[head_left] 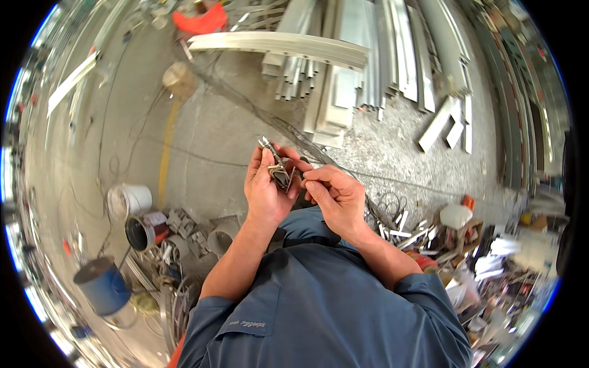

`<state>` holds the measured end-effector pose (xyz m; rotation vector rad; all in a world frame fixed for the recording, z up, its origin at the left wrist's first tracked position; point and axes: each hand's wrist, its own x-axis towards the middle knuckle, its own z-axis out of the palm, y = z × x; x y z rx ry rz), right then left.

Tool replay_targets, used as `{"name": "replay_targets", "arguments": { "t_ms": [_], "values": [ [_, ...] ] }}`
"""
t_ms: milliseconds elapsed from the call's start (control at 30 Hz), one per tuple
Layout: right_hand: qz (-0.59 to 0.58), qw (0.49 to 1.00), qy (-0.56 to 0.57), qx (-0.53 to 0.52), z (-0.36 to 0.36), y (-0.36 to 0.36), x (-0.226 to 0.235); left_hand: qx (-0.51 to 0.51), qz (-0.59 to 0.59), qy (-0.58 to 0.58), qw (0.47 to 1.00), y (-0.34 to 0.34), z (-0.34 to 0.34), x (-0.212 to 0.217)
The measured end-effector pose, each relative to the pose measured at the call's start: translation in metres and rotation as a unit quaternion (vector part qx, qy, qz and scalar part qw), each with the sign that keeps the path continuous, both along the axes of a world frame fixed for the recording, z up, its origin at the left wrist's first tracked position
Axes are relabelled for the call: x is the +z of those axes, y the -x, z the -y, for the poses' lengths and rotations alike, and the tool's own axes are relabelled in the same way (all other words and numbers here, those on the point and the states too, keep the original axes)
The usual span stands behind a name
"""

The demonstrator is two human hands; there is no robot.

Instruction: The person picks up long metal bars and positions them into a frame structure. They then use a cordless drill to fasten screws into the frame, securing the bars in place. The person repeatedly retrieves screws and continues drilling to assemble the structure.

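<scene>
Small metal pieces (280,175) in the left hand (264,191), right hand (337,197) just beside.

Single view, from person's head, looking steeply down. Wide fisheye: round field, black corners, straight edges bending near rim. Upright, view's left being person's left. Shirt (343,300) close, filling lower middle; forearms (241,254) reach up from it toward center. Floor (227,135) farther below, spreading around; metal bars (404,55) well ahead, at top; blue bucket (103,287) off left.

Metal bars (405,55) beyond the hands (267,199)
</scene>
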<state>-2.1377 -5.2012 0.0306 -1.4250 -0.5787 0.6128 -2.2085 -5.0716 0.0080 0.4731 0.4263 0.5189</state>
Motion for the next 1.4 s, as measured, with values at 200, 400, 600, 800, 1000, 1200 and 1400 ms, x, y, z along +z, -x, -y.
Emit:
{"name": "replay_targets", "arguments": {
  "t_ms": [200,400,600,800,1000,1200,1400],
  "values": [
    [-0.063,0.993,0.028,0.094,-0.106,-0.012,-0.016,0.124,0.003,0.014,0.992,0.017,-0.093,-0.013],
    [-0.08,0.976,0.094,0.177,-0.236,-0.031,-0.034,0.195,-0.063,-0.007,0.979,0.011,-0.201,-0.024],
    [-0.202,0.928,0.144,0.278,-0.364,-0.036,-0.025,0.237,-0.166,-0.046,0.956,0.02,-0.298,-0.002],
    [-0.078,0.92,0.049,0.38,-0.44,-0.017,-0.022,0.31,-0.183,-0.017,0.933,0.044,-0.367,0.006],
    [-0.164,0.888,0.028,0.428,-0.493,0.015,0.002,0.302,-0.085,0.0,0.95,0.093,-0.428,-0.006],
    [-0.173,0.912,0.092,0.359,-0.575,0.056,0.013,0.239,-0.048,0.028,0.969,0.153,-0.487,-0.003],
    [-0.037,0.93,0.117,0.346,-0.64,0.114,0.025,0.148,-0.059,-0.021,0.987,0.21,-0.547,0.012]
  ]
}}
